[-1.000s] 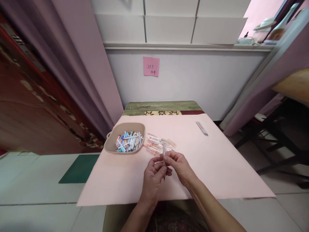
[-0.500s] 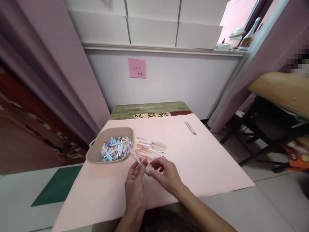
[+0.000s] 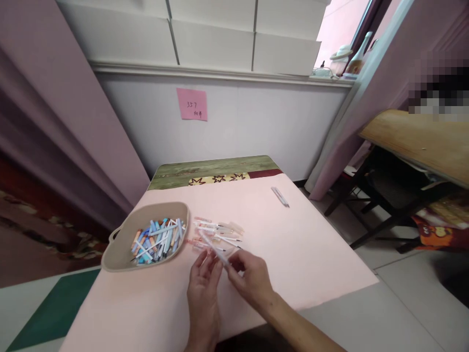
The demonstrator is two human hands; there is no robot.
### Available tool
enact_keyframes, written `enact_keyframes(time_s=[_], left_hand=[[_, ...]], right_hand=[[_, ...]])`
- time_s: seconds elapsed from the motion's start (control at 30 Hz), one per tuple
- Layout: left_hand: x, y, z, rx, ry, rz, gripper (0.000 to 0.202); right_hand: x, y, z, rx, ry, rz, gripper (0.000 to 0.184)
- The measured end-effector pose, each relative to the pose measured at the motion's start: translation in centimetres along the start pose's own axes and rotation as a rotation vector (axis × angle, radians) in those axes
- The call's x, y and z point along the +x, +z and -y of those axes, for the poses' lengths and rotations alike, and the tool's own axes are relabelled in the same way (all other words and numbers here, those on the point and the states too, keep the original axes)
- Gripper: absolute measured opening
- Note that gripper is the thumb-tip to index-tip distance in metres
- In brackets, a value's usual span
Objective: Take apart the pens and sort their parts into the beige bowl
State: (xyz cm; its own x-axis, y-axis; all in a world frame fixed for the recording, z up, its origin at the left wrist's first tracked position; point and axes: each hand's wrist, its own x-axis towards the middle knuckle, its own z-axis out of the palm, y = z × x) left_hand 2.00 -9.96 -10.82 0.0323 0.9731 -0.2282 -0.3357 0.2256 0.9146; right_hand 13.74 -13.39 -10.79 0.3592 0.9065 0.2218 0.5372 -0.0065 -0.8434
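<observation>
Pretty soft, even light, brightest at the window (image 3: pixel 340 22) top right; the chair (image 3: pixel 390 183) below sinks into murk. Edges stretch wide-angle style, the held pen (image 3: pixel 213 248) looks kinda smeary, and a pixelated patch (image 3: pixel 439 85) sits far right.

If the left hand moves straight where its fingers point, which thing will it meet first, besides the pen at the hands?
Probably the pinkish pen barrels lying just beyond the left hand, though its height above them is unclear.
</observation>
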Motion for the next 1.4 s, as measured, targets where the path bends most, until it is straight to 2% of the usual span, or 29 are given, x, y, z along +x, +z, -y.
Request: enact_keyframes(time_s=[0.1, 0.17, 0.27, 0.4, 0.57, 0.77, 0.87, 0.93, 1.0, 1.07, 1.23, 1.4], left_hand=[[0.9, -1.4, 0.1, 0.328, 0.236, 0.027, 0.053], [1.6, -2.5, 0.0, 0.553, 0.331, 0.012, 0.052], [2.7, -3.9, 0.2, 0.75, 0.398, -0.019, 0.049], [3.9, -5.0, 1.3, 0.766, 0.374, -0.009, 0.041], [4.7, -5.5, 2.0, 0.739, 0.358, 0.028, 0.04], [4.3, -4.9, 1.1, 0.747, 0.342, 0.003, 0.037], [3.9, -4.6, 0.7, 0.705, 0.347, 0.004, 0.034], [3.8, -4.5, 0.6, 0.665, 0.343, 0.008, 0.032], [3.8, -4.6, 0.6, 0.627, 0.323, 0.011, 0.031], [3.8, -4.8, 0.8, 0.586, 0.304, 0.01, 0.031], [3.9, -5.1, 1.1, 0.465, 0.275, 0.001, 0.028], [3.7, -5.2, 1.0, 0.371, 0.245, -0.025, 0.028]], right_hand=[[3.5, -3.5, -3.4, -0.141, 0.102, -0.176, 0.014], [6.5, -6.4, -6.0, -0.305, 0.225, -0.292, 0.02], [10.6, -9.9, -9.5, -0.588, 0.47, -0.313, 0.02], [13.7, -11.4, -11.9, -0.648, 0.535, -0.308, 0.018], [14.6, -11.2, -13.3, -0.698, 0.566, -0.329, 0.023], [14.1, -11.3, -14.4, -0.705, 0.598, -0.359, 0.029], [13.7, -11.3, -14.5, -0.698, 0.591, -0.37, 0.031], [13.3, -11.0, -14.3, -0.677, 0.534, -0.417, 0.032], [12.8, -10.2, -13.5, -0.616, 0.427, -0.457, 0.032], [11.9, -8.7, -12.1, -0.514, 0.299, -0.42, 0.03], [9.1, -4.0, -6.8, -0.266, 0.05, -0.123, 0.025], [7.9, -1.0, -3.4, -0.335, -0.005, 0.047, 0.016]])
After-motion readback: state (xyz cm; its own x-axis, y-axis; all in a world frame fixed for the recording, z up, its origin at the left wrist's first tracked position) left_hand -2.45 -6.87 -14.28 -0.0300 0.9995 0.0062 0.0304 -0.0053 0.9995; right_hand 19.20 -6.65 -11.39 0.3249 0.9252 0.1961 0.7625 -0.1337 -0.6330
